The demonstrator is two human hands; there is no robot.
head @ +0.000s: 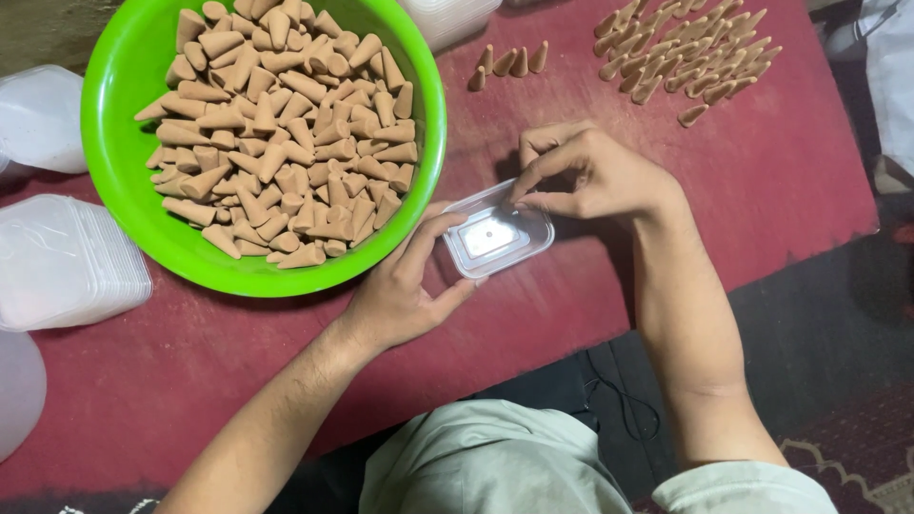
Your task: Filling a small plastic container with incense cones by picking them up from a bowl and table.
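Currently: small clear plastic box (497,233) on red table (762,181), steadied by my left hand (405,290) at seven o'clock, right-hand fingers (533,186) pinching its one-o'clock rim, green bowl of cones (262,143) at ten o'clock.

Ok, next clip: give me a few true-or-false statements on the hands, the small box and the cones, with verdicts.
1. Both hands touch the small clear plastic box. True: left hand at its near end, right hand at its far edge.
2. The green bowl is empty. False: it is full of tan cones.
3. The box already holds several cones. False: none show inside it.
4. More cones lie in rows on the red table cover. True.
5. A stack of clear lids lies right of the box. False: it lies left of the bowl.
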